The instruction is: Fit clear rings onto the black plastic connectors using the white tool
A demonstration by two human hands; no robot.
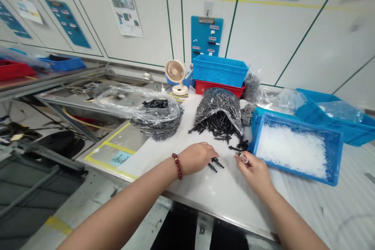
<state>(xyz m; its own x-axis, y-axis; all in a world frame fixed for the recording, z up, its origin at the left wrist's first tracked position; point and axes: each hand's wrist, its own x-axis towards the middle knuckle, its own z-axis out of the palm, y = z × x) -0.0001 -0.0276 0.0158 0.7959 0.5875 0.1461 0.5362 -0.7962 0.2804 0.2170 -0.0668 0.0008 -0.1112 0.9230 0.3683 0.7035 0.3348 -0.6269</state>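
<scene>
My left hand point(199, 158), with a red bead bracelet at the wrist, is low over the white-covered table, fingers bent down at some small black parts point(216, 165); its fingertips are partly hidden. To the right, my right hand point(250, 168) has its fingers wrapped round a small whitish cylindrical tool point(242, 158). Beyond both hands, a clear bag point(218, 101) spills a pile of slim black parts point(219, 123) onto the table. Beside my right hand stands a blue tray point(334, 156) filled with small clear pieces point(293, 150).
A second clear bag of dark parts point(158, 123) lies at the left. Behind stand a beige fan point(175, 72), a blue bin point(219, 70) on a red bin point(200, 87), and more blue bins point(348, 127) at the right. The table's front edge point(216, 216) runs below my hands.
</scene>
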